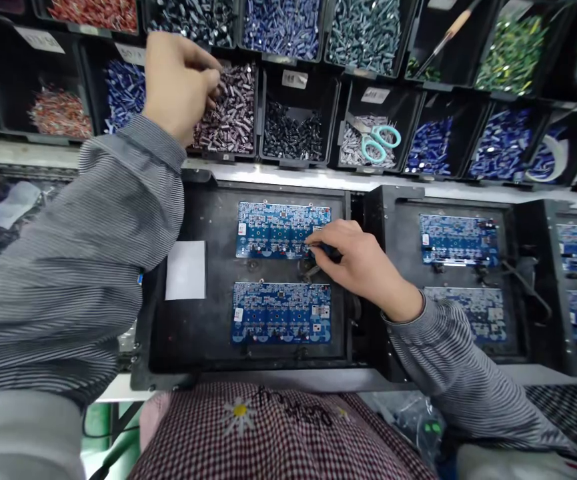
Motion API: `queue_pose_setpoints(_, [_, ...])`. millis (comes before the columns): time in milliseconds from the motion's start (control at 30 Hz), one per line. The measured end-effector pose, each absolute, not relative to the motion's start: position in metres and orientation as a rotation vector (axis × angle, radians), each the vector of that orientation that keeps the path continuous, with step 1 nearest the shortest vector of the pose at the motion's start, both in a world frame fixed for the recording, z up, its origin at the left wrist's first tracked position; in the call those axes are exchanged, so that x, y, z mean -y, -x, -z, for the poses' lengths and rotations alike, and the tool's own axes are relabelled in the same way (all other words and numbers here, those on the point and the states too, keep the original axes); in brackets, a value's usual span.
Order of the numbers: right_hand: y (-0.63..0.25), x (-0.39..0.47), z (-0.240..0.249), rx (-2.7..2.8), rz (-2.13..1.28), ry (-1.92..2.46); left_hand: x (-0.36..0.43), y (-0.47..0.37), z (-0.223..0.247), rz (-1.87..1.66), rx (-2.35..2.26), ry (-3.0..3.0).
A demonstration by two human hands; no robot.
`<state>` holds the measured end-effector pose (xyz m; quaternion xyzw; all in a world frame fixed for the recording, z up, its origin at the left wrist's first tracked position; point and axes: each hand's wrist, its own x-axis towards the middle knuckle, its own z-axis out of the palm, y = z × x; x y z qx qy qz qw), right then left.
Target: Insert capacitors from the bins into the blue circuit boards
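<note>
My left hand (181, 87) is over a bin of small purple-brown cylindrical components (235, 110), fingers curled toward the thumb; whatever they hold, if anything, is hidden. Below it and to the right, my right hand (355, 257) reaches over the right end of the upper blue circuit board (281, 230). Its thumb and forefinger are pinched together at the board's surface, around something too small to name. A second blue circuit board (281, 313) lies nearer to me in the same black tray (193, 340). To the left of the boards is a white paper pad (185, 270).
Rows of black bins with loose components stand along the back. Turquoise-handled scissors (381, 143) lie in one, a wooden-handled tool (448, 37) in another. More trays with blue boards (458, 240) continue to the right. A white rail (288, 175) runs below the bins.
</note>
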<state>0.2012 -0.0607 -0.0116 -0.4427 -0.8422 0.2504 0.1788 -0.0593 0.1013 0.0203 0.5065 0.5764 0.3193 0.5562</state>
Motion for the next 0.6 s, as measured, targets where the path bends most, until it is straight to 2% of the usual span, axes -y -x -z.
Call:
queue_pose_setpoints(100, [-0.201, 0.061, 0.012, 2.398, -0.715, 1.245, -0.082, 0.047, -0.033, -0.923, -1.201, -0.926])
queue_pose_setpoints(333, [-0.202, 0.061, 0.013, 2.45, -0.695, 1.24, -0.023, 0.007, -0.022, -0.619, -0.861, -0.34])
queue_pose_setpoints(467, [-0.201, 0.059, 0.014, 2.461, -0.671, 1.225, -0.006, -0.01, -0.009, -0.461, -0.819, -0.289])
queue_pose_setpoints(600, [-0.202, 0.059, 0.013, 2.433, -0.686, 1.228, -0.002, -0.014, -0.004, -0.448, -0.85, -0.353])
